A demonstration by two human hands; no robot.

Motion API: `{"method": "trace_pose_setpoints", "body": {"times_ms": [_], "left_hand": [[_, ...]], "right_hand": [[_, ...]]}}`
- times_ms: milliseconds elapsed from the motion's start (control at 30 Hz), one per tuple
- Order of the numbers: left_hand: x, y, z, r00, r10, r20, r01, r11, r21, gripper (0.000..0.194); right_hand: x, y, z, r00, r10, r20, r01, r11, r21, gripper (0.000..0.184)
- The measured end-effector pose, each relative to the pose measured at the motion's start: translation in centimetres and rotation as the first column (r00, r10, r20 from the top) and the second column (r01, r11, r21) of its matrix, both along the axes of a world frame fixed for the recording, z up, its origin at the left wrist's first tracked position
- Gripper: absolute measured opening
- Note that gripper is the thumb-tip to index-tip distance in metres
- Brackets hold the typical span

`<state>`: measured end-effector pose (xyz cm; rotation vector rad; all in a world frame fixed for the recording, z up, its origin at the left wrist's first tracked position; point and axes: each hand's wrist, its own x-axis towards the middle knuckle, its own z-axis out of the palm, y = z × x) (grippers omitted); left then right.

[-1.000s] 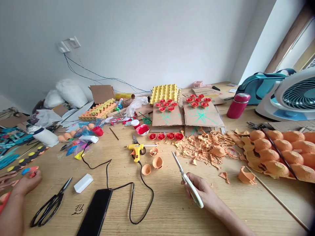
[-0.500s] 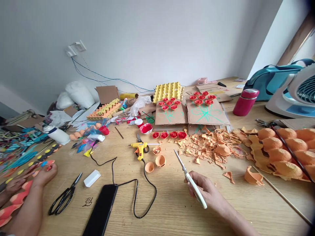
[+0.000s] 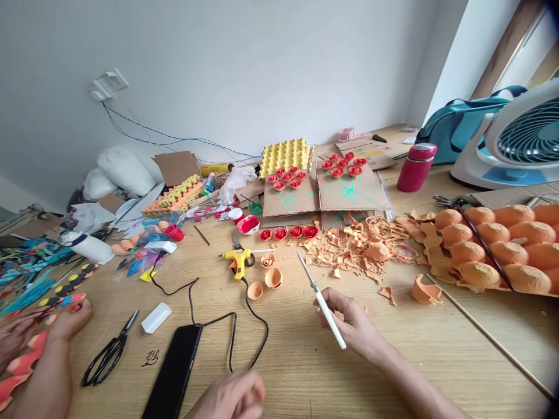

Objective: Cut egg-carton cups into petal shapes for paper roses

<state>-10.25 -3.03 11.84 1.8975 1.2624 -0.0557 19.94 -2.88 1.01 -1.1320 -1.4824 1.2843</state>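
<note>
My right hand (image 3: 343, 317) is closed around the pale handles of a pair of scissors (image 3: 325, 308), held above the table with the blades pointing away from me. At the bottom edge, my left hand (image 3: 233, 398) shows partly, slightly blurred, its fingers curled with no object visible in them. It is nearest to the glue gun's black cord and a black phone (image 3: 172, 372). Beyond the scissor tips stand two orange egg-carton cups (image 3: 273, 278) and a rolled orange paper-pulp flower (image 3: 268, 260). A yellow glue gun (image 3: 238, 260) lies left of them.
Orange carton scraps (image 3: 371, 247) spread ahead, with a cut cup (image 3: 427, 291) and an egg tray (image 3: 493, 250) to the right. Red flowers (image 3: 296, 232) stand near cardboard panels (image 3: 290, 201). Black scissors (image 3: 109, 355) lie left, beside another person's hands (image 3: 72, 317). A thin stick (image 3: 484, 331) lies right.
My left hand has come into view at the bottom edge. My right hand keeps hold of the scissors, which have turned more edge-on. The camera view has shifted slightly.
</note>
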Motion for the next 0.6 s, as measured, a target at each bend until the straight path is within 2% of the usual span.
{"method": "trace_pose_setpoints", "body": {"times_ms": [67, 100, 167, 267, 367, 433, 600], "left_hand": [[3.5, -1.0, -2.8, 0.995, 0.098, 0.018, -0.099, 0.990, 0.101, 0.010], [4.9, -0.8, -4.1, 0.978, 0.194, 0.078, -0.207, 0.954, 0.219, 0.010], [6.6, 0.6, -6.1, 0.938, 0.275, 0.214, -0.339, 0.862, 0.378, 0.009], [7.3, 3.3, -8.1, 0.897, 0.297, 0.328, -0.434, 0.731, 0.526, 0.015], [7.1, 5.0, -9.4, 0.894, 0.311, 0.323, -0.448, 0.626, 0.638, 0.030], [7.0, 5.5, -10.1, 0.908, 0.311, 0.282, -0.417, 0.595, 0.687, 0.042], [7.3, 6.5, -11.0, 0.955, 0.260, 0.141, -0.278, 0.625, 0.730, 0.056]], "right_hand": [[0.1, 0.1, -0.2, 1.000, 0.001, 0.000, -0.001, 1.000, 0.009, 0.029], [0.1, 0.1, -0.4, 1.000, -0.003, 0.001, 0.003, 1.000, 0.010, 0.029], [0.2, 0.3, -0.6, 1.000, -0.018, 0.010, 0.018, 1.000, 0.014, 0.029], [0.4, 0.4, -0.8, 0.999, -0.028, 0.030, 0.027, 0.999, 0.022, 0.030], [0.3, 0.3, -0.8, 0.999, -0.018, 0.050, 0.017, 1.000, 0.011, 0.030], [0.1, 0.3, -0.8, 0.998, -0.002, 0.058, 0.002, 1.000, -0.003, 0.031], [-0.3, 0.3, -1.7, 0.998, 0.021, 0.067, -0.019, 0.999, -0.026, 0.030]]}}
